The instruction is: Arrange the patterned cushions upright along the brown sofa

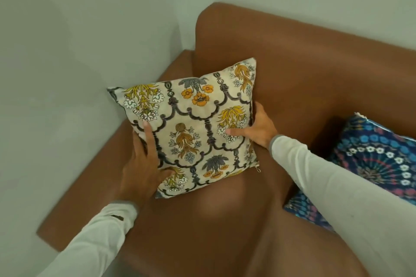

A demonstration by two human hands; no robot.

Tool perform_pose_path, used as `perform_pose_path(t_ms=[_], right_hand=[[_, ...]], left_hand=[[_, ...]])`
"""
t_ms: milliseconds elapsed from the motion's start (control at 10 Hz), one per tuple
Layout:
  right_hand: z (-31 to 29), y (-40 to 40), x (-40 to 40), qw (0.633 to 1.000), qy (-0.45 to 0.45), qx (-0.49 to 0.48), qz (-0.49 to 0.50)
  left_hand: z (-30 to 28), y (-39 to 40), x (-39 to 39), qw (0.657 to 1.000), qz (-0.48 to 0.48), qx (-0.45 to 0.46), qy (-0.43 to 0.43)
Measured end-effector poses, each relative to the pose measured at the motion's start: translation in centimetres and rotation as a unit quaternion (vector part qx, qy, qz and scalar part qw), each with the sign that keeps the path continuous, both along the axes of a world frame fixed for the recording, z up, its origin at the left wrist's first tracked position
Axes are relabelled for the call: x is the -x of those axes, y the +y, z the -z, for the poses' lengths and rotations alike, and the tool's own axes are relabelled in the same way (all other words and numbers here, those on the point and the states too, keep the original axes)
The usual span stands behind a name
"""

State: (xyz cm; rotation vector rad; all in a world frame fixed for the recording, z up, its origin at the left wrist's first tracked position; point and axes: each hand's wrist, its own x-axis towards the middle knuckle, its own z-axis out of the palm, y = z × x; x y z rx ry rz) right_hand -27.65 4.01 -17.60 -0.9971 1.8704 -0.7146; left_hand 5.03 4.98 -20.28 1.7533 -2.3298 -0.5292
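A cream cushion (pixel 193 126) printed with yellow, orange and grey flowers stands tilted in the left corner of the brown sofa (pixel 304 69), leaning back toward the backrest and armrest. My left hand (pixel 141 164) grips its lower left edge, thumb on the front. My right hand (pixel 258 128) holds its right edge, thumb on the front and fingers behind. A blue mandala cushion (pixel 373 159) leans on the seat to the right, partly hidden by my right sleeve.
A pale wall (pixel 67 51) runs along the left of the sofa and behind it. The sofa's left armrest (pixel 90 186) is low and flat. Open brown seat (pixel 213 231) lies in front of the cream cushion.
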Motion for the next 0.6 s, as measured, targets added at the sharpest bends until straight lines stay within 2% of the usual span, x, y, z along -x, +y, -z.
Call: perform_pose_path(t_ms=[200,400,500,600], right_hand=[[1.1,1.6,0.0,0.997,-0.002,0.057,0.051],[1.3,2.0,-0.5,0.995,0.008,0.081,0.048],[1.4,2.0,-0.5,0.996,0.001,0.086,0.038],[0.8,2.5,-0.4,0.996,0.032,0.086,0.012]], left_hand=[[0.9,-3.1,1.9,0.999,0.015,0.025,0.041],[0.4,-2.1,1.9,0.995,0.012,0.053,0.082],[0.3,-1.2,1.5,0.996,0.005,0.056,0.074],[-0.6,0.1,1.8,0.997,-0.002,0.071,0.028]])
